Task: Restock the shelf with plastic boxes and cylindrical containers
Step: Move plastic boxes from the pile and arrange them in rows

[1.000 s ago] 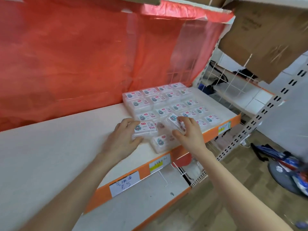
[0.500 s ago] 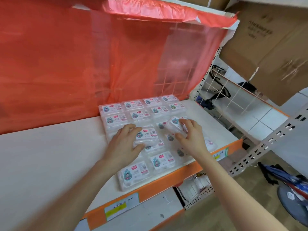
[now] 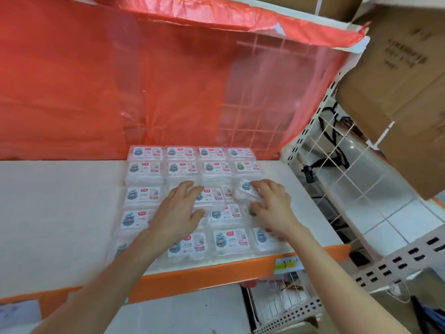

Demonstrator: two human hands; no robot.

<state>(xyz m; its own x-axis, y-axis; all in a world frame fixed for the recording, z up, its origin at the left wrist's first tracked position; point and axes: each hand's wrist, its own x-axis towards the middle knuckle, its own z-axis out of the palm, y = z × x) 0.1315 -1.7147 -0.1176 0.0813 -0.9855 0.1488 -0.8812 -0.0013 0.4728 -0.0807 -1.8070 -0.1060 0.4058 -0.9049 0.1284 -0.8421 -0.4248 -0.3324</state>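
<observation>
- Where the white shelf [image 3: 60, 201] meets the far red plastic sheet [image 3: 96, 92], a flat grid of clear plastic boxes [image 3: 183, 155] begins. It runs in four columns over the right part of the shelf, down to the orange front lip [image 3: 216, 268].
- Each box carries a white label with a small blue-green figure. One box in the second row from the far end, right column, shows a green figure instead.
- The left hand [image 3: 177, 210] grips the left end of a centre box [image 3: 213, 196] in the third row. Its fingers curl over the far side and its thumb lies along the near edge. This box rests on top of the boxes under it.
- The right hand [image 3: 273, 204] pinches a tilted box [image 3: 246, 190] just right of that one, with fingers bent over its far edge and the thumb at its near side.
- The two held boxes are just beside each other, but I cannot tell whether they touch.
- A white wire grid [image 3: 252, 97] shows through the right part of the red sheet.
- A cardboard carton [image 3: 397, 80] fills the far right, above the shelf.
- A yellow price tag [image 3: 286, 263] sits on the orange lip at the near right.
</observation>
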